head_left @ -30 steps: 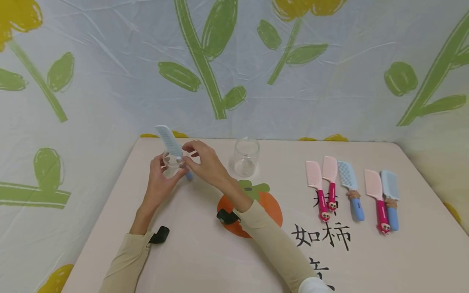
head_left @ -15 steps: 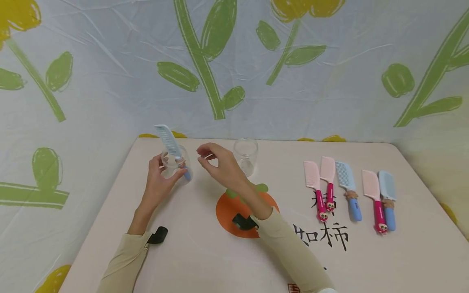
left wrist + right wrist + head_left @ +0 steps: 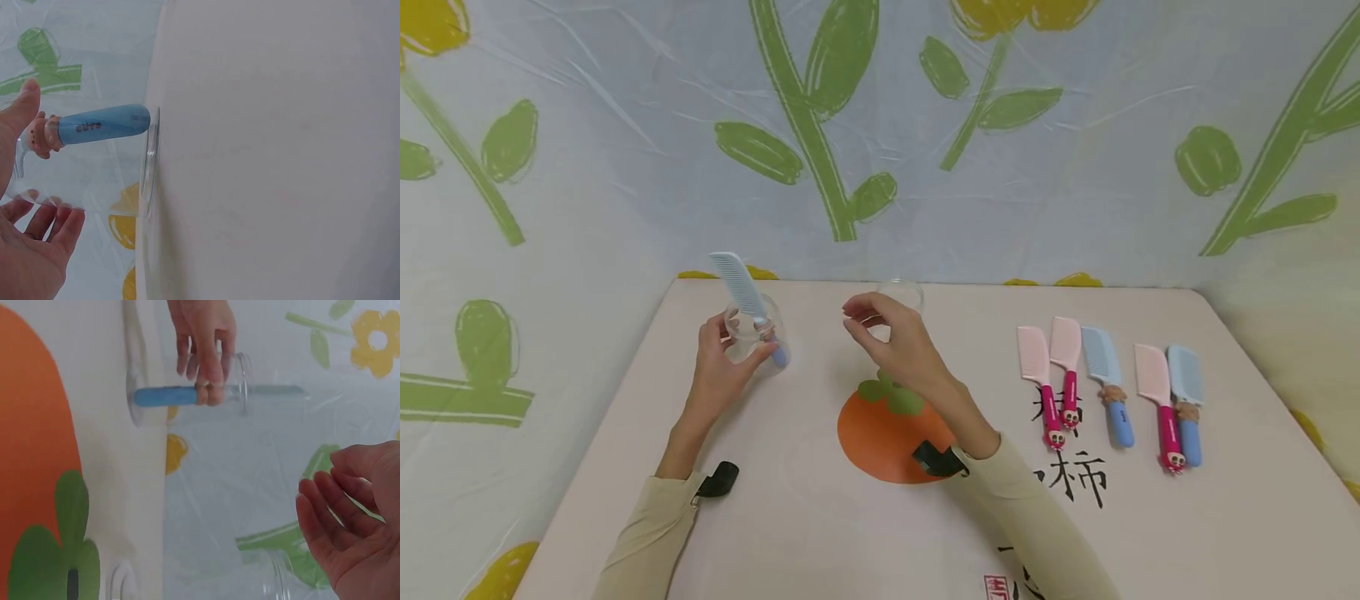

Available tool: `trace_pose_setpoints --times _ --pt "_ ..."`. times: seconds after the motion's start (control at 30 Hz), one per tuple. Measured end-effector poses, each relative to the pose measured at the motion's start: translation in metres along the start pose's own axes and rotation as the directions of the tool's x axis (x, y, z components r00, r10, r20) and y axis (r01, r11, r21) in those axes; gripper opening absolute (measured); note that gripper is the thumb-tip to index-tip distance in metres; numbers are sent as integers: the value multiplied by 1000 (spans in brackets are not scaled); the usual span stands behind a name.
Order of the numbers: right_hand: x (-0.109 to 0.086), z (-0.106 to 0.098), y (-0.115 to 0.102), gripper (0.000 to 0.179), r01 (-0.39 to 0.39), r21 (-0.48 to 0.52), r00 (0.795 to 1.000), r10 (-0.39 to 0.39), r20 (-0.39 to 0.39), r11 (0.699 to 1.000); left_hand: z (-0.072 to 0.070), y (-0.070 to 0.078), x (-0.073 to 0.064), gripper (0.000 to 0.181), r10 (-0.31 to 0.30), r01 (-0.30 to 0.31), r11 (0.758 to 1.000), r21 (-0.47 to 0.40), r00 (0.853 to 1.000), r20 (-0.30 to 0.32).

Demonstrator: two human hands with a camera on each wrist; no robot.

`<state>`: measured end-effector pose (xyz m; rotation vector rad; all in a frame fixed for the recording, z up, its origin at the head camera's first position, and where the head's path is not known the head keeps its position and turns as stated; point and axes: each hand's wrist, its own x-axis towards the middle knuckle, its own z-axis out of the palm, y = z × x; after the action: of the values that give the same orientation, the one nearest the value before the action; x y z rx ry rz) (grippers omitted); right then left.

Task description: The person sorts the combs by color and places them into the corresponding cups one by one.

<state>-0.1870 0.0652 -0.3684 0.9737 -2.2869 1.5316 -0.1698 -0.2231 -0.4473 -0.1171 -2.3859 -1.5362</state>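
A light blue comb (image 3: 741,284) stands tilted in a clear glass jar (image 3: 106,172), teeth end sticking out above the rim. Its blue handle (image 3: 106,124), with a small brown figure at the neck, is seen through the glass, reaching down to the jar's bottom. My left hand (image 3: 717,367) grips the jar round its side, thumb on one side and fingers on the other. To the right, my right hand (image 3: 901,346) is raised with loosely bent fingers and nothing in them. Behind it stands a second clear jar (image 3: 901,290), mostly hidden in the head view.
At the right of the table (image 3: 775,517) lie several combs: pink ones (image 3: 1033,354) with magenta handles and light blue ones (image 3: 1101,357) with blue handles. The tabletop bears an orange persimmon print (image 3: 880,437) and black characters. A flowered cloth (image 3: 625,167) hangs behind.
My right hand has let go of the blue comb and moved right, away from the jar, coming in front of the second jar. The left hand stays on its jar.
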Motion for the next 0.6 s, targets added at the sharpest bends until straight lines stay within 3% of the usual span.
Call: trace_pose_setpoints --times 0.6 --pt "-33 -58 22 19 -30 -137 986 7 -167 990 0 0 1 80 -12 12 1000 2 1000 8"
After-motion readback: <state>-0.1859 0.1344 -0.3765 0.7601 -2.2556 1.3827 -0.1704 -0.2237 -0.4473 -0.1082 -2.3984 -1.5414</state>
